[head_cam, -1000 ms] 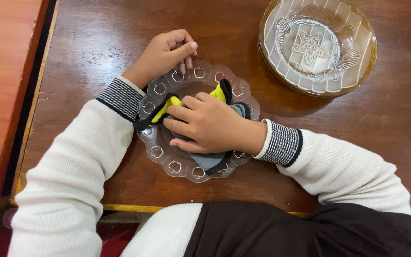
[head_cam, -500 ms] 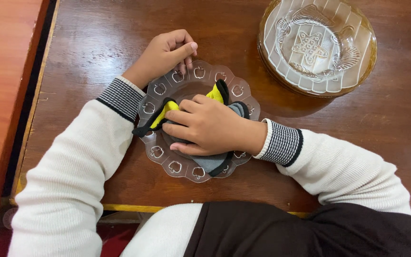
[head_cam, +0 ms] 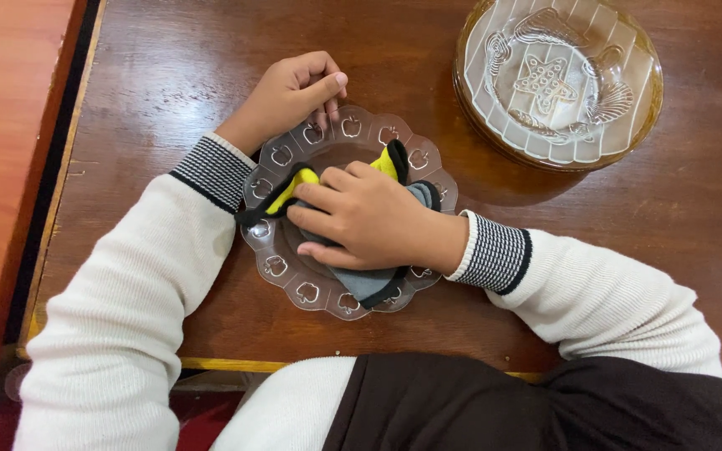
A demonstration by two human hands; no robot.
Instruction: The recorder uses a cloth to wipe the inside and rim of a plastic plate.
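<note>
Both arms come in from the bottom in thick white sleeves with black and white striped cuffs. The left arm bends at the elbow and goes up and to the right. The left hand (head_cam: 290, 98) is curled, with the fingers bent down and the thumb lying along the top. The right arm comes in from the right side and points left. The right hand (head_cam: 368, 219) lies palm down, knuckles up, and its fingers (head_cam: 317, 215) are stretched out to the left, close together and pressing down
</note>
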